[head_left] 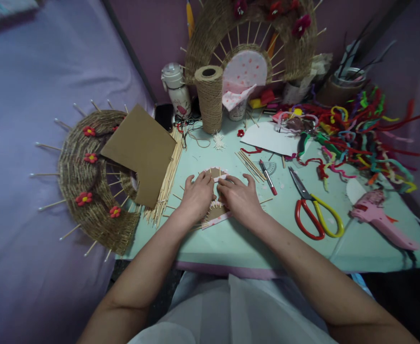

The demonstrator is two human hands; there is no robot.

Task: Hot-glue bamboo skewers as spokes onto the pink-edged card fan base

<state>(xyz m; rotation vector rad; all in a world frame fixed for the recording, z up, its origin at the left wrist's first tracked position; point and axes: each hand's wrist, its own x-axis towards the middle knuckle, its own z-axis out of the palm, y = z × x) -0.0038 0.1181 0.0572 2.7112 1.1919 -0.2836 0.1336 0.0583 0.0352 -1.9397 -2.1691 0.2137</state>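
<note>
In the head view, a small cardboard piece (215, 215) edged with white, pink-patterned fabric lies on the table in front of me. Thin wooden sticks (170, 207) jut out from its sides. My left hand (199, 195) is closed on the piece from the left, fingertips pressing near its upper edge. From the right my right hand (241, 197) is also closed on it, its fingers at the folded fabric strip (221, 177). The two hands nearly meet in the middle and cover much of the piece, so the thumbs' exact grip is partly hidden.
Scissors (308, 200), a pink glue gun (383, 217) and a marker (268, 177) lie right. Colourful pipe cleaners (367, 129) heap behind them. Twine (210, 102) stands at the back; left are skewers (166, 179), cardboard (140, 153) and a woven twine fan (77, 181).
</note>
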